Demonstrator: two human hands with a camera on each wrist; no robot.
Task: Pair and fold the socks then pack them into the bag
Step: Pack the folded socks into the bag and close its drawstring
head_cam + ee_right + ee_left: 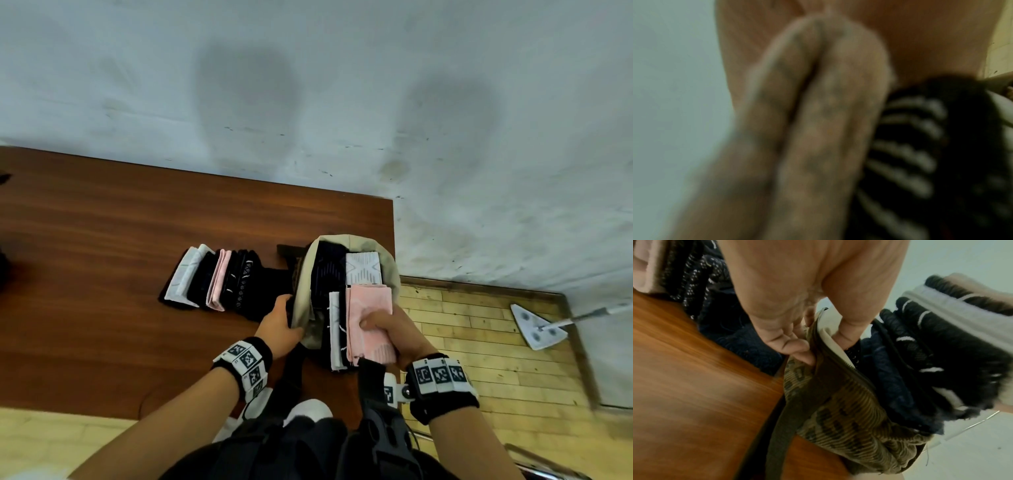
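Packing step: left hand pinches bag rim open; right hand fingers clamp folded sock bundle at mouth. Next: push bundle down beside packed pairs.

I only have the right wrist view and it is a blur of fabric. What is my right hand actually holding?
Observer: The right hand grips a stack of folded socks, pink on top, over the open bag.
Operator: Is the bag being held open?
Observer: Yes, the left hand pinches the bag's near rim, thumb inside.
Operator: Anything already in there?
Observer: A white patterned pair and a dark pair lie inside.
Operator: Any socks left out?
Observer: A row of folded pairs stands on the wooden table, left of the bag.
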